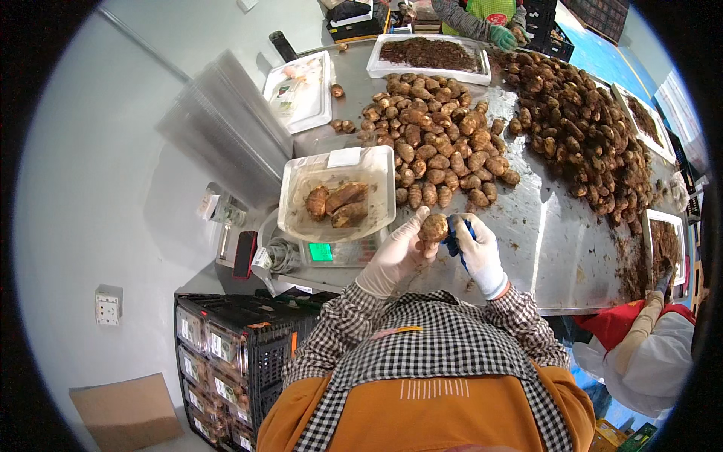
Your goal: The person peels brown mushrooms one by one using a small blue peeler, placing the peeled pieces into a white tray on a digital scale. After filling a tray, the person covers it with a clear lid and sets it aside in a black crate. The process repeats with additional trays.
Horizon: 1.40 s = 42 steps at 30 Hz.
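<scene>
Gloved in white, my left hand [398, 254] grips a brown taro corm [434, 227] between thumb and fingers. My right hand [480, 254], in a white glove too, is closed around a small blue tool [453, 236] beside the corm; its exact kind is hidden by the fingers. Left of my hands, a clear plastic tray [384, 169] with several taro corms [345, 203] rests on a digital scale [339, 252] with a lit green display. A pile of cleaner taro corms [438, 141] lies just beyond my hands on the metal table [531, 248].
Darker, dirtier taro [582, 130] is heaped at the right. Foam trays of soil [367, 72] [680, 248] stand around the table. Stacked clear trays [226, 124] lean at the left, above a black crate [265, 339] of packed trays. Co-workers' gloved hands [502, 37] [662, 281] are at the far side and right.
</scene>
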Each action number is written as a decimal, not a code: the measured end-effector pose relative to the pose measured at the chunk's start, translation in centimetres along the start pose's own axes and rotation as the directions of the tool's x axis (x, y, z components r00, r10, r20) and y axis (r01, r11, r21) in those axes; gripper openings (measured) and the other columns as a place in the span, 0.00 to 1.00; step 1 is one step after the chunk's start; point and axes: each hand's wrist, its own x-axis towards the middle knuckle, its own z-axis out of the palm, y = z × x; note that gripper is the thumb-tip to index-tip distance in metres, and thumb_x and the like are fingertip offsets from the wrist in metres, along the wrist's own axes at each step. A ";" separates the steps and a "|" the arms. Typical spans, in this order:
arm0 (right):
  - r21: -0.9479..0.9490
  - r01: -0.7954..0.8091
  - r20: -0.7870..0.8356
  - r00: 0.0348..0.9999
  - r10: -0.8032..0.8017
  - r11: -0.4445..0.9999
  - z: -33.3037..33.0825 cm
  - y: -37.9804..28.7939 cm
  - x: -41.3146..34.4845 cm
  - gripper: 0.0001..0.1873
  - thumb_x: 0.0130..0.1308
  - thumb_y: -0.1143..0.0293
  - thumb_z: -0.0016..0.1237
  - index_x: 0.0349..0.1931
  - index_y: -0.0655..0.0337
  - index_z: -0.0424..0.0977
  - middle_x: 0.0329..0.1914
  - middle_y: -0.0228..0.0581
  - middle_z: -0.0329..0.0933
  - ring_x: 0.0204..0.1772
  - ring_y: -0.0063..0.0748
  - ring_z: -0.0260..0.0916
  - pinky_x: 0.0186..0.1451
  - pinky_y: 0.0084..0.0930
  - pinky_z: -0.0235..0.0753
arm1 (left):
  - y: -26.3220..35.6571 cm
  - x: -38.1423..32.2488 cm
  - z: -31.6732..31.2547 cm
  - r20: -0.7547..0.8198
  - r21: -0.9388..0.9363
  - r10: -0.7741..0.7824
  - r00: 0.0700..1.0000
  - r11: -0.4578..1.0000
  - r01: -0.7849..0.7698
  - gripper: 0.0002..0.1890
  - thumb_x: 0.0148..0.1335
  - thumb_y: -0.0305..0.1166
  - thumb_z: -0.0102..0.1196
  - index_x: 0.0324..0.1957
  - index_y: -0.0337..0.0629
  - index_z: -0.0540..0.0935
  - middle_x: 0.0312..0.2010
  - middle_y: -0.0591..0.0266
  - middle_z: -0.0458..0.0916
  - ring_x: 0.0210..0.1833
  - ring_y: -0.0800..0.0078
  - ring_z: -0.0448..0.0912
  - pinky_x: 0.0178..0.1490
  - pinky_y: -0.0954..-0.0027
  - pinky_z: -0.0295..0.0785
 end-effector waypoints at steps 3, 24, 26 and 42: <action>-0.063 0.109 0.026 0.994 -0.107 0.992 -0.1 0.5 0.0 0.10 0.71 0.69 0.43 0.42 0.66 0.73 0.26 0.28 0.70 0.28 0.16 0.65 0.30 0.18 0.67 | 0.2 -0.4 0.7 -0.013 -0.046 0.015 1.000 0.999 -0.016 0.27 0.68 0.56 0.43 0.52 0.40 0.74 0.28 0.66 0.73 0.26 0.74 0.70 0.30 0.73 0.64; -0.557 0.076 0.026 0.997 -0.074 0.827 -2.2 8.7 7.1 0.13 0.69 0.66 0.45 0.50 0.61 0.74 0.35 0.46 0.80 0.33 0.37 0.77 0.36 0.32 0.77 | 5.8 -4.7 -6.1 0.026 0.946 0.868 0.496 0.139 -0.292 0.19 0.58 0.23 0.58 0.51 0.36 0.70 0.48 0.54 0.74 0.50 0.68 0.75 0.53 0.66 0.72; -0.725 0.060 0.010 0.997 -0.076 0.687 -2.8 10.8 9.8 0.21 0.67 0.57 0.47 0.52 0.64 0.71 0.38 0.49 0.78 0.39 0.43 0.77 0.44 0.35 0.77 | 7.7 -4.7 -7.5 0.105 0.994 0.947 0.304 -0.109 -0.006 0.21 0.57 0.23 0.59 0.53 0.36 0.70 0.46 0.50 0.76 0.51 0.57 0.75 0.53 0.62 0.72; 0.501 -0.209 0.428 0.903 -0.031 0.840 -2.9 8.8 7.4 0.26 0.72 0.69 0.43 0.68 0.63 0.57 0.56 0.42 0.72 0.47 0.33 0.75 0.48 0.29 0.78 | 4.5 -2.9 -3.1 0.267 0.960 0.875 0.405 -0.202 -0.196 0.12 0.60 0.20 0.53 0.47 0.36 0.79 0.45 0.53 0.80 0.50 0.61 0.77 0.58 0.66 0.70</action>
